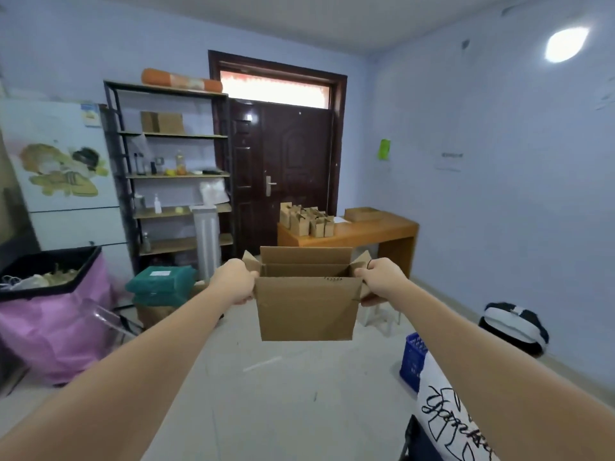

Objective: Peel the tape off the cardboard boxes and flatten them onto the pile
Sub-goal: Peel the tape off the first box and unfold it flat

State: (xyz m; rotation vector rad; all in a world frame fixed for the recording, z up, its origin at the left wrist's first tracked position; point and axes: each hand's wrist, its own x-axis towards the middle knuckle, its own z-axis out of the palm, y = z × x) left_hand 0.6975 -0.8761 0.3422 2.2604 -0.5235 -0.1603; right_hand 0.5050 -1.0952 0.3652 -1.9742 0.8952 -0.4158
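A dark double door [283, 168] fills the far wall, with a metal shelf unit [173, 174] to its left and a wooden desk [366, 232] carrying small cardboard boxes [306, 221] to its right. Held in mid-air before them is an open cardboard box [306, 304], flaps up. The left hand [238, 281] grips its left side, the right hand [379, 279] its right side.

open cardboard box [307, 307] held aloft | left hand [238, 282] — right hand [379, 281] grip its sides
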